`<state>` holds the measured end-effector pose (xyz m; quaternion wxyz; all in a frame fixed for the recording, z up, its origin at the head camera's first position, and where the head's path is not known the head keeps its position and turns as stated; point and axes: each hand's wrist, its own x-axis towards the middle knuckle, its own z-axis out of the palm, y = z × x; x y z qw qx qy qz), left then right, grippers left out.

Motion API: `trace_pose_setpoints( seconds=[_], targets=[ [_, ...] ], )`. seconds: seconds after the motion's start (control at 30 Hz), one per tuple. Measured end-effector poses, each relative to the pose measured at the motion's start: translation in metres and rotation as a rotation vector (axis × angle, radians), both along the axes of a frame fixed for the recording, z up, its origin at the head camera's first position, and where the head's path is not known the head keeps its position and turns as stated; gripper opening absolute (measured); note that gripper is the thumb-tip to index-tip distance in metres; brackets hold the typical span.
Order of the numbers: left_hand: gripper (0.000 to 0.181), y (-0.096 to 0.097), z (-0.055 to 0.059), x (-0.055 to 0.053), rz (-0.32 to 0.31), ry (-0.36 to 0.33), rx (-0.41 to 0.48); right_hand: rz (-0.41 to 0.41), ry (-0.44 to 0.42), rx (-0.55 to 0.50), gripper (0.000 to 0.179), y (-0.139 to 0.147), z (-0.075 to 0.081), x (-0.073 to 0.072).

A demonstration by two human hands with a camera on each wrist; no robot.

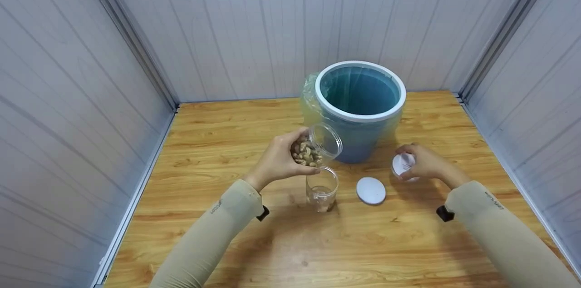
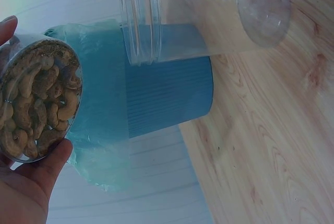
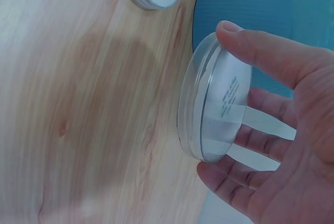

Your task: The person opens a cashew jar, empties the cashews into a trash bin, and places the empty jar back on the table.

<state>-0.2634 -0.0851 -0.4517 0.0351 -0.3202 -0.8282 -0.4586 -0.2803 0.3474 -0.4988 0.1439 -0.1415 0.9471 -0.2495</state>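
My left hand (image 1: pixel 278 161) grips a clear plastic jar (image 1: pixel 326 140) tipped on its side, mouth toward the right. Pale brown cashews (image 2: pixel 39 104) fill its lower part and press against its base in the left wrist view. Just below, an open clear jar (image 1: pixel 321 188) stands upright on the table, with a few small dark bits at its bottom. My right hand (image 1: pixel 422 163) holds a round white lid (image 3: pixel 227 96) with a clear rim and small print, thumb on one edge and fingers on the other. Another white lid (image 1: pixel 371 190) lies flat between the standing jar and that hand.
Behind the jars stands a blue bin (image 1: pixel 358 142) with a white rim ring (image 1: pixel 358 117) and a thin greenish liner (image 1: pixel 311 92) hanging over its side. Pale panel walls (image 1: pixel 254 29) enclose the wooden table (image 1: pixel 218 129) at the back and both sides.
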Motion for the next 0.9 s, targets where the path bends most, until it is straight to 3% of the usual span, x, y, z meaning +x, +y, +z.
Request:
trace_pose_setpoints(
  seconds=[0.5, 0.9],
  targets=[
    [0.085, 0.001, 0.0, 0.001, 0.008, 0.013, -0.019, -0.042, -0.034, 0.024, 0.084, 0.006, -0.013, 0.001],
    [0.084, 0.002, 0.001, 0.002, -0.013, -0.023, -0.006, -0.013, 0.018, 0.004, 0.082, 0.009, -0.027, 0.005]
  ],
)
